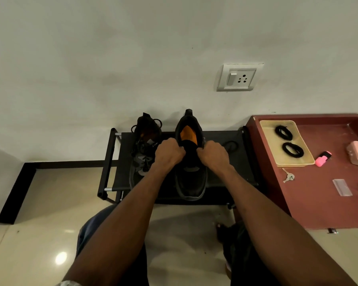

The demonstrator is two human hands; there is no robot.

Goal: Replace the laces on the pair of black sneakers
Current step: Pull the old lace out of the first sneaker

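Both hands, the left hand [170, 153] and right hand [212, 154], are gripping the right sneaker [191, 162] (seemingly unlaced) on the shoe rack [225, 178], while the left sneaker [146, 147] is keeping its laces and the coiled new laces [287, 141] are waiting in the tray [304, 153].

Laced sneaker [145, 145] crowding left grip [170, 153].

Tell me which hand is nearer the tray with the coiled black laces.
Right. The right hand grips the sneaker on the side facing the tray; the left hand grips its far side.
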